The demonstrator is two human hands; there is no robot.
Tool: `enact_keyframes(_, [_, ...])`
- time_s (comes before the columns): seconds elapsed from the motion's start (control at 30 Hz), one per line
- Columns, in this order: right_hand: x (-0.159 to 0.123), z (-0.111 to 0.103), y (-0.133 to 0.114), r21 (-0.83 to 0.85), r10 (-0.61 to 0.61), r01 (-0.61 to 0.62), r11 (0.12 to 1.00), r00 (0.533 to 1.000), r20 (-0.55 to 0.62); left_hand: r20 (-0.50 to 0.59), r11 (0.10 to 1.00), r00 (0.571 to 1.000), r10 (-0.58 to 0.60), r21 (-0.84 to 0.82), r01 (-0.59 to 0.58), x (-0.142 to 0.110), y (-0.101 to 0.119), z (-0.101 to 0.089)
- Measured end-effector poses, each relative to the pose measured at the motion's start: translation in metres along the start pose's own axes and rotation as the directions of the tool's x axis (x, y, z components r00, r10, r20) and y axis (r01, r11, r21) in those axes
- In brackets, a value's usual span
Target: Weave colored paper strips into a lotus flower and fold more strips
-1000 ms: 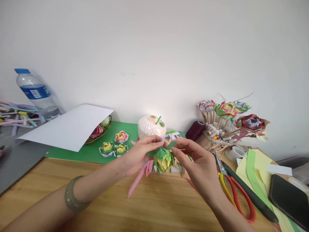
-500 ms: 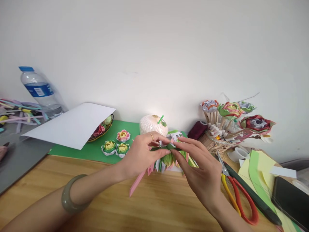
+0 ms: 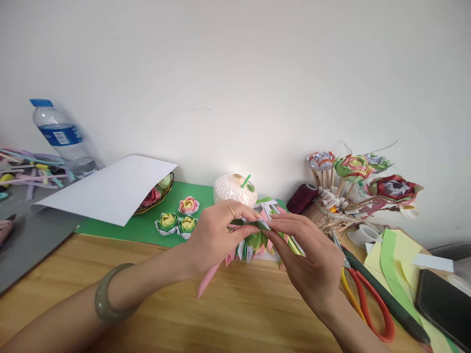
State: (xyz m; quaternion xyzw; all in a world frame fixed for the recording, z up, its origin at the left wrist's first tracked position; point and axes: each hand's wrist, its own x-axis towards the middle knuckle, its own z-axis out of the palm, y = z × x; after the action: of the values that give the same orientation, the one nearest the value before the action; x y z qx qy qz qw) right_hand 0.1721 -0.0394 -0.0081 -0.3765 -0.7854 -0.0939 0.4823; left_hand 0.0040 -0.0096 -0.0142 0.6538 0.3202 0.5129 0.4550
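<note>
Pinching one folded green paper strip: my left hand, right hand both clamped on it, close by layered paper petals. Risk: skewed crease from uneven pressure.

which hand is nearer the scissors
Right. The right hand is just to the left of the scissors; the left hand is farther left, beyond the right hand.
</note>
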Motion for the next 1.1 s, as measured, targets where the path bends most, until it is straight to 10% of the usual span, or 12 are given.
enact_keyframes(0.23, [0.004,-0.004,0.006,0.01,-0.156,0.156,0.988,0.986,0.057,0.21,0.883,0.93,0.302,0.304,-0.356,0.006,0.011,-0.009])
enact_keyframes(0.47, [0.005,-0.005,0.006,0.098,-0.207,0.195,0.976,0.971,0.123,0.257,0.912,0.927,0.272,0.239,-0.334,0.008,0.018,-0.013])
enact_keyframes(0.77, [-0.001,-0.002,0.002,0.347,0.209,-0.336,0.876,0.911,0.355,0.347,0.973,0.936,-0.062,0.232,-0.021,0.011,0.021,-0.019])
enact_keyframes(1.1, [0.007,0.0,0.0,0.509,0.487,-0.785,0.353,0.619,0.616,0.395,0.972,0.889,-0.233,0.058,0.229,0.015,0.018,-0.018])
